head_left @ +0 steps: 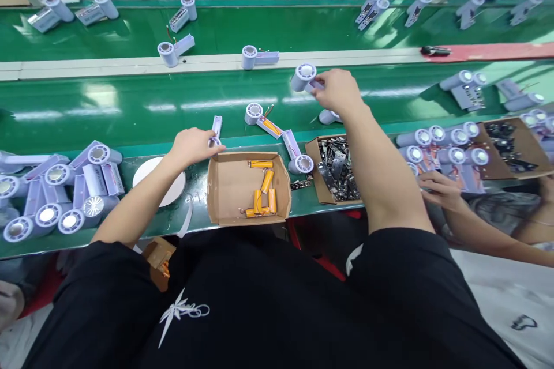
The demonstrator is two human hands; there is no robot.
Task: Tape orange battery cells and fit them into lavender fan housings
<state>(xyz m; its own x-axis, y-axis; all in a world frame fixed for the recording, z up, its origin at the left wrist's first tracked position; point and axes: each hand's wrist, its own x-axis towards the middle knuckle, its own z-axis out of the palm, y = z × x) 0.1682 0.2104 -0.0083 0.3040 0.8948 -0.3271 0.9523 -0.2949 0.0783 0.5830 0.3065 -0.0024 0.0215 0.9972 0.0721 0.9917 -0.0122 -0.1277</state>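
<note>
Green, glossy work surfaces (pixel 130 78) run crosswise, divided by a pale rail (pixel 216 63). The right hand (pixel 340 91) is extended over the far part of the nearer surface, its fingers pinching the flat arm of a lavender plastic unit with a round, vented head (pixel 304 76). Gripping the arm leaves the head uncovered, presumably for easier handling. The left hand (pixel 195 144) has its fingers closed at the round end of a second lavender plastic unit (pixel 217 124), beside the front box; whether that unit is lifted cannot be told.

The open cardboard box (pixel 229 184) sits at the near edge, in front of the torso, apparently for easy reach. Its orange cylinders (pixel 267 177) lie loose, their low walls probably keeping them from rolling. To its right, a smaller cardboard box (pixel 319 187) contains jumbled black parts (pixel 337 170). More lavender units (pixel 49 214) are massed at the left, many heads facing the near edge. At the right, a co-worker's hand (pixel 441 189) touches another group.
</note>
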